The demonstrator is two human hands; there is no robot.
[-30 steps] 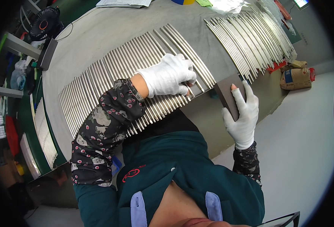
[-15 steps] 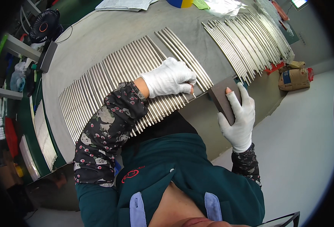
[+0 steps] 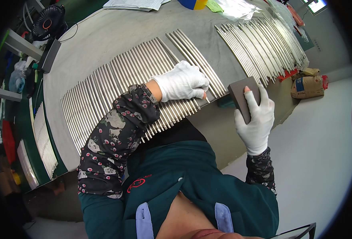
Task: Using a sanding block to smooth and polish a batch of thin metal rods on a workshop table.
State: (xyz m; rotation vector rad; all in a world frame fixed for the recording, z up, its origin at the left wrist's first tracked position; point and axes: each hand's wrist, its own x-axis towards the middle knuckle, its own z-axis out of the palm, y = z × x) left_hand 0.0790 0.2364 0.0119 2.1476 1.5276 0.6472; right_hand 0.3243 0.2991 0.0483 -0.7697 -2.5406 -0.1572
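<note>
A long row of shiny metal rods (image 3: 116, 85) lies side by side on a grey table (image 3: 100, 44). My left hand (image 3: 182, 81), in a white glove, rests on the rods near the table's front edge, its fingers curled down over a few of them. My right hand (image 3: 256, 117), also gloved, holds a dark grey sanding block (image 3: 243, 95) upright just past the table edge, apart from the rods. A second batch of rods (image 3: 263, 44) lies further right on the table.
A small black fan (image 3: 48, 22) stands at the back left beside a dark box. Papers, a blue-and-yellow tub (image 3: 192, 3) and clear plastic bags lie at the far edge. More rods (image 3: 44, 139) rest on a green shelf at left. A brown sack (image 3: 309, 84) sits on the floor.
My right hand with the block has drifted slightly left and lower along the table edge. My left hand has stayed on the rods.
</note>
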